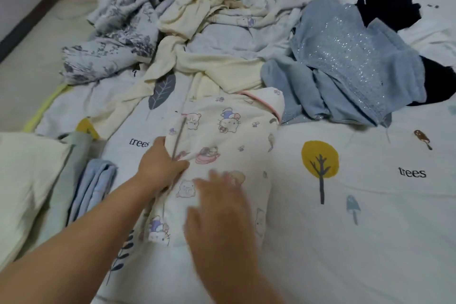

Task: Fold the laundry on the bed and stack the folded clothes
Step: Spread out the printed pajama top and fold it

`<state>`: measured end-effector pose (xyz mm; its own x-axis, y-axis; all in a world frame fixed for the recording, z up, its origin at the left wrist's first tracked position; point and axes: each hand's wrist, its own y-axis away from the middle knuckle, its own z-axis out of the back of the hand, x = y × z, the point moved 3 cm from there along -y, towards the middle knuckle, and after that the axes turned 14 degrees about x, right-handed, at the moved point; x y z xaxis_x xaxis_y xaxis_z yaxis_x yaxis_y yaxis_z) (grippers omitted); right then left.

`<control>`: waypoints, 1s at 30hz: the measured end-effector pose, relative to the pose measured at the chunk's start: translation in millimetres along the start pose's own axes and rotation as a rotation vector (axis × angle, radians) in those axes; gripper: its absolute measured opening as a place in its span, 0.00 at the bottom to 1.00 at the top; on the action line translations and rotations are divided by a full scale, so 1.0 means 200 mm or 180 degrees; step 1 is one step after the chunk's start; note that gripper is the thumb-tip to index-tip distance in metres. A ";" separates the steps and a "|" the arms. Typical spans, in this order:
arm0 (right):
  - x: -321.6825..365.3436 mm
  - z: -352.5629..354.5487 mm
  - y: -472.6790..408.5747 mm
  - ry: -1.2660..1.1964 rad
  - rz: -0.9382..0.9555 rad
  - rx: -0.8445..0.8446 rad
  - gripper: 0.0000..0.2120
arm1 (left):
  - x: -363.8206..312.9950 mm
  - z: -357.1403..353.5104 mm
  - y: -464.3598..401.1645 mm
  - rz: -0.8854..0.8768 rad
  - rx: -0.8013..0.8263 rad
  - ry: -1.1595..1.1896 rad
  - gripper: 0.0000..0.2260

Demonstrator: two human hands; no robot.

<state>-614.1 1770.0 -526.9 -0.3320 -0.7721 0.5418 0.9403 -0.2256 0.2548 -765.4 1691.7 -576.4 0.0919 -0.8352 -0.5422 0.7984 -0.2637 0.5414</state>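
The right hand (219,207) is motion-blurred, so how its fingers lie on the pyjama (222,145) cannot be told. The left hand (160,165) has its fingertips hidden in a fold of that cloth. Left of it, the folded stack (49,180) runs off the edge. Far beyond the right hand, a black garment (389,7) lies partly under the blue one (345,57).

We see two bare forearms reaching in from the near edge, with no sleeves reaching the wrists. Our left hand (160,166) shows sharp, with a plain wrist and knuckles. Our right hand (222,210) is blurred, so we cannot make out its finer detail.
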 end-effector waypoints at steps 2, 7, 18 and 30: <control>-0.10 0.06 -0.02 -0.0060 -0.0590 -0.0261 0.25 | -0.04 0.02 0.05 -0.0198 -0.0807 -0.0541 0.33; -0.23 -0.08 -0.12 0.0141 -0.1094 0.0482 0.33 | -0.27 -0.17 0.11 -0.2385 -0.1326 -0.2175 0.26; -0.34 -0.18 -0.17 0.0254 -0.1187 0.0792 0.33 | -0.12 -0.23 -0.27 -0.0868 0.0419 -0.3017 0.27; -0.32 -0.26 -0.08 0.0672 -0.0985 0.0712 0.34 | 0.20 -0.32 0.04 -0.1046 0.0164 -0.2366 0.28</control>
<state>-603.7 1791.6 -607.7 -0.5514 -0.7981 0.2428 0.7518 -0.3492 0.5594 -717.4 1687.1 -634.6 -0.5760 -0.8086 -0.1201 0.6857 -0.5579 0.4675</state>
